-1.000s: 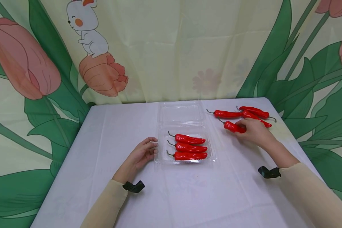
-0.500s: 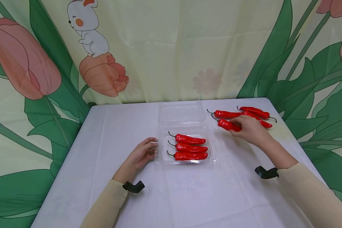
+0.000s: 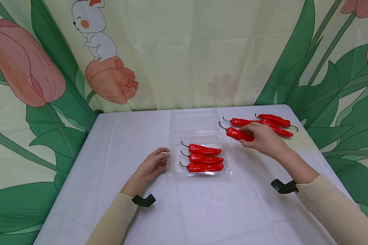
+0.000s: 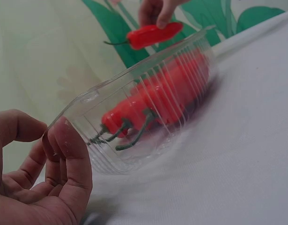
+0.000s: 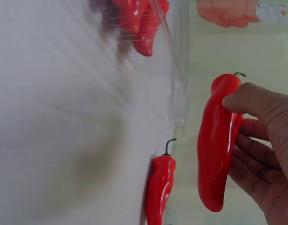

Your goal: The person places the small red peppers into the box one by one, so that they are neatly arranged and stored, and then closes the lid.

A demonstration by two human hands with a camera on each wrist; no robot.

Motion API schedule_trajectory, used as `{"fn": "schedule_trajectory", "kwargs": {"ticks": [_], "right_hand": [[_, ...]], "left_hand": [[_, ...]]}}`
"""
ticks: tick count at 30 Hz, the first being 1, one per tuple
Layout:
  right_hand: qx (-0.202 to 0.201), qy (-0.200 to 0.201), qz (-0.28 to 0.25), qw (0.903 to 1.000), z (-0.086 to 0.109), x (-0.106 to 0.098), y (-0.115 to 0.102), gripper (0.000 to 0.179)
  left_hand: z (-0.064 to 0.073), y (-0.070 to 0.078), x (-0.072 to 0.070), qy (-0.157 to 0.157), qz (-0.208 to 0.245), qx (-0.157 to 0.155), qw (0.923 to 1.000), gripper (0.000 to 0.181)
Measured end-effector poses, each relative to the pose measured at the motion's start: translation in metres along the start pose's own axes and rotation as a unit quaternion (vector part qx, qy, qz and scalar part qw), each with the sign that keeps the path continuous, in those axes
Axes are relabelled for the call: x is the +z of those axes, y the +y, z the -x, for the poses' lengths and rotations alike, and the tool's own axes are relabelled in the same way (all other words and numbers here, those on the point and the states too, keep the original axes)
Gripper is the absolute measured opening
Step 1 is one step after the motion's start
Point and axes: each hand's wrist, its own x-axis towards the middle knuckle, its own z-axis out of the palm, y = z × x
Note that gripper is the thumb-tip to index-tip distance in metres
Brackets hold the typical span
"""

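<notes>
My right hand (image 3: 266, 140) pinches a glossy red chili pepper (image 3: 236, 133) with a green stem between thumb and fingers. In the right wrist view this pepper (image 5: 217, 150) is raised above the table, its tip free. A clear plastic clamshell container (image 3: 226, 149) stands at the table's middle with its lid (image 3: 195, 122) folded back. Inside lie three red chili peppers (image 3: 204, 159) side by side, stems to the left. My left hand (image 3: 154, 165) is at the container's left side; the left wrist view shows its thumb and index finger pinching the rim (image 4: 94, 90).
Several more red chili peppers (image 3: 274, 126) lie in a loose group at the table's back right, partly behind my right hand. A white cloth covers the table (image 3: 196, 211). A printed curtain (image 3: 178, 54) hangs directly behind the back edge.
My right hand has lifted the chili pepper from beside the loose group and carried it left toward the container. My left hand has stayed at the container's rim.
</notes>
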Motion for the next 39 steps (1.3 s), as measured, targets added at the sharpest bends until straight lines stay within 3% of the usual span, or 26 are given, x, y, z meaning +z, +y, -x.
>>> {"fn": "schedule_trajectory", "kwargs": {"ticks": [23,39], "right_hand": [[-0.062,0.002,-0.002,0.9981,0.007,0.002,-0.037,0.051],[-0.093,-0.017,-0.024,0.9952,0.008,0.021,-0.061,0.049]], "left_hand": [[0.002,0.001,0.002,0.005,0.005,-0.001,1.0000,0.017],[0.002,0.001,0.002,-0.002,0.002,-0.005,1.0000,0.016]]}}
